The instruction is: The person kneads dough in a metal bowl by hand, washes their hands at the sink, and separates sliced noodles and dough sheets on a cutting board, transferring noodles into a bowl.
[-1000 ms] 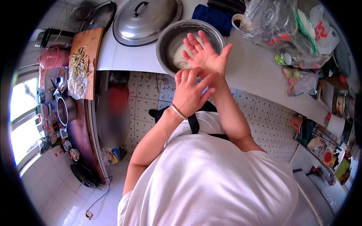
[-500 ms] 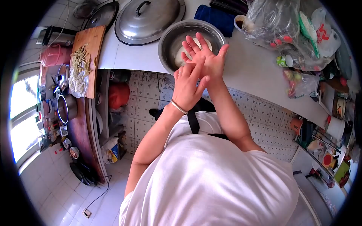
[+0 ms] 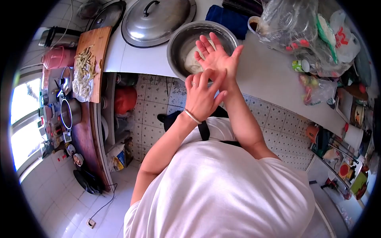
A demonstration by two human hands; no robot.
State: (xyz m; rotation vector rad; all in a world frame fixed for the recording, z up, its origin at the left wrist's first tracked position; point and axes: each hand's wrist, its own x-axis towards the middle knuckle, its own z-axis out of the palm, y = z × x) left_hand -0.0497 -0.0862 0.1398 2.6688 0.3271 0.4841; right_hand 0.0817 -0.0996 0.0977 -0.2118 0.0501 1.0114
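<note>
My right hand (image 3: 219, 60) is palm up with its fingers spread, over the near right side of a metal bowl (image 3: 173, 55). Nothing lies on the palm. My left hand (image 3: 200, 95), with a ring and a pale bracelet (image 3: 192, 116) at its wrist, has its fingertips against the heel of the right palm. Its fingers are apart and hold nothing. A pale lump of dough (image 3: 191, 60) sits inside the bowl, partly hidden behind the right hand.
Left of the bowl lies a big metal lid (image 3: 158, 23); a folded blue cloth (image 3: 226, 20) is behind it. Plastic bags (image 3: 287, 23) and a small cup (image 3: 300, 65) crowd the right. A wooden board (image 3: 101, 51) carrying cut food strips stands at the left.
My left hand has slid down and slightly right, from the middle of the right palm to its heel near the wrist. The right hand stays nearly in place, still spread.
</note>
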